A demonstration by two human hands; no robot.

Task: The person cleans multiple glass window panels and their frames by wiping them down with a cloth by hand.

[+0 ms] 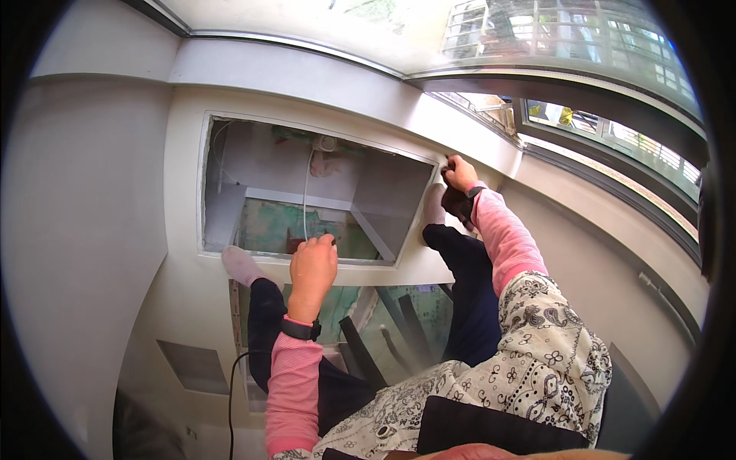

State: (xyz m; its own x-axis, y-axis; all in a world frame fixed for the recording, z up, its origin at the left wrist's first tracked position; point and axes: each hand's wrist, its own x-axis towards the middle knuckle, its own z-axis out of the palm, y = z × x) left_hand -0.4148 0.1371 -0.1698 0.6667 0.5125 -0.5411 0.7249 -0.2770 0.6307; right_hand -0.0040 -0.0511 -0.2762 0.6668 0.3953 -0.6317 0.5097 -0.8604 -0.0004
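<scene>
My left hand (313,264) hovers over the near edge of a rectangular opening (328,263) cut in a pale panel (184,190). Its fingers are curled, and a small dark bit shows at the fingertips; what it is I cannot tell. A white cord (305,195) hangs from a round white fixture (325,142) inside the opening and passes out of sight behind this hand. Over by the opening's right end, my right hand (462,172) grips a dark cloth (457,202), which droops beside my right foot.
My socked feet, left (240,264) and right (435,204), flank the opening. Below lies a green-patterned surface (339,310) with dark strips (362,351). A black cable (232,397) runs down at lower left. Window frames (609,167) stand at upper right.
</scene>
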